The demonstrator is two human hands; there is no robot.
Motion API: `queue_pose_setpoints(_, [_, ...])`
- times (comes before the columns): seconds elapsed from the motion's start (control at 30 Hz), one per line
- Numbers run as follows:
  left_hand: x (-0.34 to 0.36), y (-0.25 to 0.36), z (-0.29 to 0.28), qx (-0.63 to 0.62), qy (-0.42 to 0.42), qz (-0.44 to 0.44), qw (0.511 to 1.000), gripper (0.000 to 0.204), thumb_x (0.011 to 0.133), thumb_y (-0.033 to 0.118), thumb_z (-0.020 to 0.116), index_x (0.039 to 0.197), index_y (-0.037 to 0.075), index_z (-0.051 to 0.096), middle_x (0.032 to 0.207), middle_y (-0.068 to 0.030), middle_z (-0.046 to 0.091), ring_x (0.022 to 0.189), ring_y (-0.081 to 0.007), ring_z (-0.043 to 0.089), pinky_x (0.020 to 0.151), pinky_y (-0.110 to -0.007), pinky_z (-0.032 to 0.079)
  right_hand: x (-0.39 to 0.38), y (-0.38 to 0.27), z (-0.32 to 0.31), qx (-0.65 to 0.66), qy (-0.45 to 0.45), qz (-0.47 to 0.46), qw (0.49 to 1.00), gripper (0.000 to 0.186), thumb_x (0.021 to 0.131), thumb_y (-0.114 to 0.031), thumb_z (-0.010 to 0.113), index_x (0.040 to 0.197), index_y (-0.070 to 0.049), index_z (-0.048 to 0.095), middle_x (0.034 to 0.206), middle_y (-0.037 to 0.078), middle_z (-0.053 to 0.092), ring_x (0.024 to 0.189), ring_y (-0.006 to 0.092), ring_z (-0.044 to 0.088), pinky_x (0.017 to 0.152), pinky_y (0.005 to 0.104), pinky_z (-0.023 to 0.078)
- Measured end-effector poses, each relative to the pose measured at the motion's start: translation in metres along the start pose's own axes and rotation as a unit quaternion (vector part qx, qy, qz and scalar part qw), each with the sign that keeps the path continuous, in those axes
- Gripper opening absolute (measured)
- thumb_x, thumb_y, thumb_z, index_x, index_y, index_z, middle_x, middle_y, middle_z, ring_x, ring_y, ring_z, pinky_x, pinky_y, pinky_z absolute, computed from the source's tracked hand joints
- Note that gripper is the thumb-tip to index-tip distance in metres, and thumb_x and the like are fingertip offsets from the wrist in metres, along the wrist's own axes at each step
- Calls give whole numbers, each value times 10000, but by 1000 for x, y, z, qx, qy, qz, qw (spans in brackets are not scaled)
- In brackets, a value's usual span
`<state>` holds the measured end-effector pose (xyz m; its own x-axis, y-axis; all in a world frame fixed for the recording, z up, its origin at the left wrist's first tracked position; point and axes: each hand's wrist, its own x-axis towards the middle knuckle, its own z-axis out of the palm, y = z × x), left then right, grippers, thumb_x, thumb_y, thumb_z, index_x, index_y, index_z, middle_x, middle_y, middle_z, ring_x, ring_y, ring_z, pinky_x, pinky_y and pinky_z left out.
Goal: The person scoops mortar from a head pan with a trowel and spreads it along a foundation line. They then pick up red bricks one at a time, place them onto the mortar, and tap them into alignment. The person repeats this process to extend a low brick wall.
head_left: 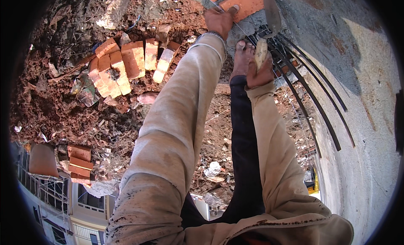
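Note:
My left hand (219, 22) is at the near left end of an orange brick (248, 5) at the top of the view. Its thumb presses on the brick's upper face; the other fingers are partly hidden. A thin pale string (241, 29) runs slantwise past this hand and along the brick's edge. In my right hand (261, 72), the wooden handle of a trowel (261, 50) is gripped. The trowel's grey metal blade (272, 13) points away from me, beside the brick's right end. Grey mortar (251, 25) shows on the near side of the brick.
Several black bars (313, 93) jut toward me along a grey concrete wall (362, 118) at the right. My bare foot (241, 59) stands close to the right hand. Loose bricks (113, 68) lie on rubble-strewn reddish soil at the left, with a smaller brick stack (80, 163) at the lower left.

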<state>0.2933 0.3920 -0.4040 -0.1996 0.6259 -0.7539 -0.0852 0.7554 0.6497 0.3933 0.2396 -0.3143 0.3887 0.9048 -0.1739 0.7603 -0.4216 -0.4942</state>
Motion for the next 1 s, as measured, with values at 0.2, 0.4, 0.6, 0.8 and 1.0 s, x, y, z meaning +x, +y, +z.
queue_pose_setpoints(0.2, [0, -2, 3, -11, 2, 4, 1000, 363, 654, 202, 788, 833, -47, 594, 771, -110, 620, 670, -170, 558, 619, -308, 451, -3, 10, 1, -5, 5, -8, 1000, 614, 796, -304, 575, 1209, 116, 402, 1101, 319, 511, 984, 467, 532, 820, 447, 466])
queue_pose_setpoints(0.4, [-10, 13, 14, 56, 40, -23, 997, 359, 649, 201, 788, 828, -38, 589, 714, -68, 594, 589, -134, 507, 533, -304, 421, 2, 3, -15, -3, -11, 15, 1000, 593, 800, -282, 573, 1219, 100, 401, 1100, 315, 511, 1005, 458, 524, 841, 449, 452])
queue_pose_setpoints(0.6, [-28, 12, -20, -66, 33, -59, 996, 375, 699, 229, 742, 918, -15, 562, 728, -41, 579, 593, -121, 479, 537, -275, 397, -33, -39, -52, 5, -52, 14, 999, 583, 821, -259, 558, 1228, 115, 374, 1106, 335, 496, 1012, 469, 517, 833, 460, 451])
queue_pose_setpoints(0.8, [-140, 23, -130, -103, -134, -133, 977, 505, 799, 215, 644, 1202, 12, 419, 975, -35, 591, 842, -114, 525, 701, -253, 396, -27, -26, -44, -86, -41, 3, 995, 606, 824, -262, 523, 1195, 188, 356, 1157, 399, 425, 1021, 530, 477, 876, 481, 426])
queue_pose_setpoints(1.0, [-233, 7, -338, -42, -96, -242, 964, 567, 820, 273, 615, 1288, 36, 400, 1105, -66, 568, 1026, -175, 529, 887, -338, 395, -10, -64, -61, -68, 11, 104, 992, 566, 769, -284, 577, 1149, 115, 449, 891, 275, 588, 817, 403, 590, 721, 435, 472])
